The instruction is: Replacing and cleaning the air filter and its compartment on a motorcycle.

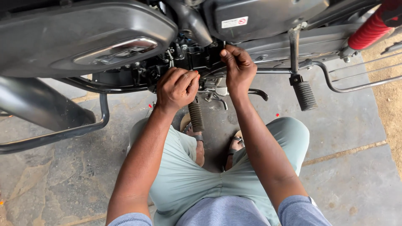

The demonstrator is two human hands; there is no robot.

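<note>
Overhead, a white rectangular label (234,22); both hands (178,88) (238,67) pinch unseen engine parts (184,56).

Short blue-grey sleeves (299,209) end above elbows; forearms bare, no watch or gloves. Matching blue-grey shirt hem (222,211) over pale sage-green trousers (184,175), fabric creased at knees. Dark strapped sandals (235,144) on both feet, partly hidden by trouser legs.

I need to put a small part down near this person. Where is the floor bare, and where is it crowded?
Bare stone floor lies right of the right knee, below the rear footpeg; another patch lies left of the left arm, under the crash bar. It is crowded around the left hand, the right hand and the engine.
</note>
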